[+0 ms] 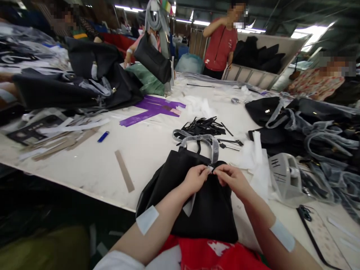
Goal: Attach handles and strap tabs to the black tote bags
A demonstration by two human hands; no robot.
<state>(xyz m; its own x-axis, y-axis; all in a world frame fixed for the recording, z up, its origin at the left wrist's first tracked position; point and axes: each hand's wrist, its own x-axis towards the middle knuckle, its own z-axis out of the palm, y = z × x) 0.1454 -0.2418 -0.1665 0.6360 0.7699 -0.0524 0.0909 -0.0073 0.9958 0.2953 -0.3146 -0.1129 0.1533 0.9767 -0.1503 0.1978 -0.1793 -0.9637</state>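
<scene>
A black handbag [197, 202] lies on the table edge in front of me, its handles [198, 141] wrapped in clear plastic and pointing away. My left hand [196, 177] and my right hand [232, 179] meet at the bag's top edge. Both are closed in a pinch on a small pale piece of wrapping [210, 168] between them. A pale strip hangs from under my left hand down the bag's front. White patches are stuck on both my forearms.
A grey tape dispenser [285, 176] stands right of the bag, with white tissue [257, 157] between. Black straps [202, 127] lie beyond. Purple tape [153, 108], a blue lighter [103, 136], card strips and piles of black bags [70, 86] cover the table. Other people work at the far side.
</scene>
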